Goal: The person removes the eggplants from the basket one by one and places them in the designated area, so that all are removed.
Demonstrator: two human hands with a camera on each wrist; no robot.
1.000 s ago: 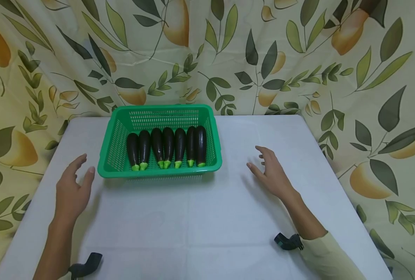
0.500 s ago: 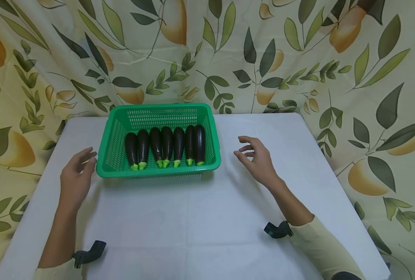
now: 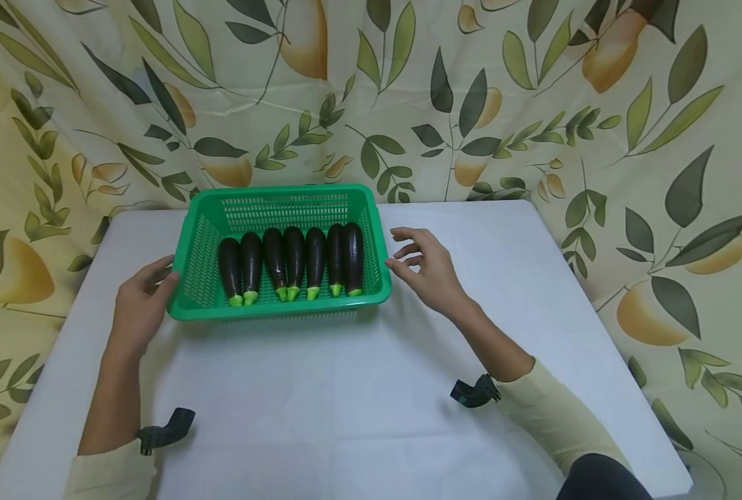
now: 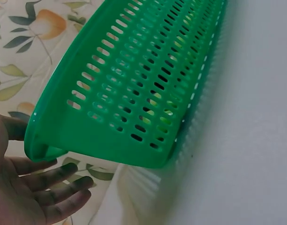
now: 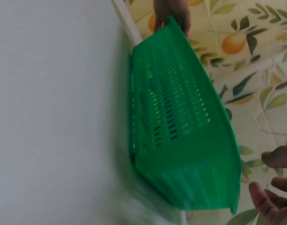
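A green plastic basket [image 3: 277,312] with slotted walls sits toward the back of the table. Several dark eggplants [image 3: 315,258] with green stem ends lie side by side in it. At the basket's left end is my left hand [image 3: 138,305], thumb and fingertips right at the rim. In the left wrist view the fingers [image 4: 63,197] of that hand extend loosely below the rim, while the thumb overlaps it. My right hand [image 3: 432,274] comes up to the right end, fingers slightly bent and apart. The right wrist view shows a gap between its fingertips and the basket wall [image 5: 190,168].
A white cloth covers the table [image 3: 333,389]. Behind it and along both sides hangs a curtain [image 3: 471,83] printed with fruit and leaves. Small black devices [image 3: 167,430] are strapped at both wrists.
My left hand has moved forward and right to the basket's left rim. The right hand has travelled left and forward to the other end. The basket and eggplants stay in place.
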